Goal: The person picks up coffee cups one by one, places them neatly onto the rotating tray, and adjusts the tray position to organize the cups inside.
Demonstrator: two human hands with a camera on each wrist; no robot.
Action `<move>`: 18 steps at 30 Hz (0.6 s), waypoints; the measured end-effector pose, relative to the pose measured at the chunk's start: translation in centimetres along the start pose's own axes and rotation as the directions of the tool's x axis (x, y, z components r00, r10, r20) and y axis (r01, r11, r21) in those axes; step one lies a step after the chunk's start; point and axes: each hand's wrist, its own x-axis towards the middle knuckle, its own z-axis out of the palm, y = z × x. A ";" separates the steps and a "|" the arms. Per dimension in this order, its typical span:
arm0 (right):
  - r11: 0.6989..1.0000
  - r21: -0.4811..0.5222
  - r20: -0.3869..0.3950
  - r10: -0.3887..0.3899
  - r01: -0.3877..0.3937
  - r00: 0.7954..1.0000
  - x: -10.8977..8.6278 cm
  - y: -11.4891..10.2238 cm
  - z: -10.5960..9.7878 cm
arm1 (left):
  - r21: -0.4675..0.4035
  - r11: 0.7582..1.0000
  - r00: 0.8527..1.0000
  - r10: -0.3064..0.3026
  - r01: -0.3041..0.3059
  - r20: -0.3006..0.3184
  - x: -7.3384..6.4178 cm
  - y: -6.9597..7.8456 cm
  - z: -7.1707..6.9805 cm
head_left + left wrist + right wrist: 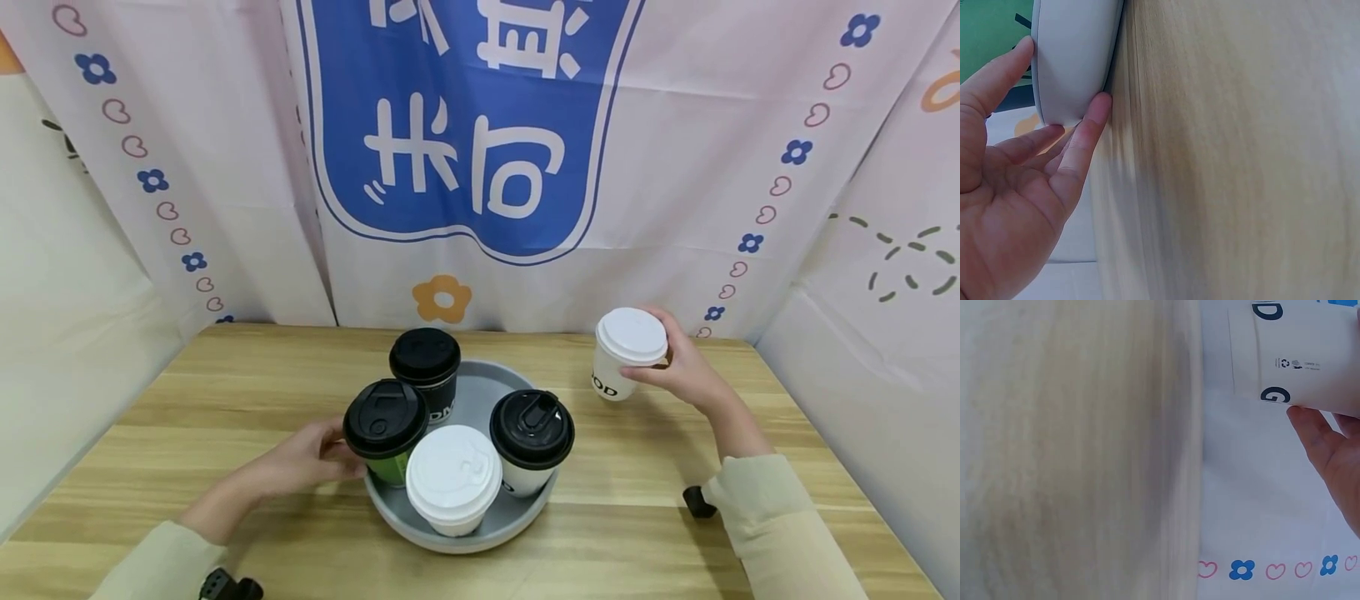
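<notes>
My right hand grips a white paper cup with a white lid round its side, nearly upright. In the right wrist view a gap shows between the cup's base and the table. My left hand holds the left rim of a round grey tray; in the left wrist view the thumb touches the rim and fingertips meet its lower edge. On the tray stand a green cup with a black lid, a black cup, a white cup with a white lid, and a white cup with a black lid.
The wooden table carries the tray near its middle. A printed white cloth hangs along the back edge, close behind the lifted cup. More white cloth closes off the sides.
</notes>
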 end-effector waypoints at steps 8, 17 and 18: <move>0.998 -0.021 0.013 -0.052 0.052 0.999 -1.2 -0.4 0.2 | -0.006 1.000 1.000 -0.007 0.007 0.002 -0.1 -0.1 0.0; 0.995 0.021 0.012 -0.095 0.094 0.995 -2.3 -0.6 0.3 | -0.027 1.000 1.000 -0.006 0.006 0.023 -0.1 -0.1 -0.1; 0.994 0.025 0.014 -0.102 0.102 0.995 -2.4 -0.6 0.4 | -0.022 1.000 1.000 -0.007 0.008 0.024 -0.1 -0.1 -0.1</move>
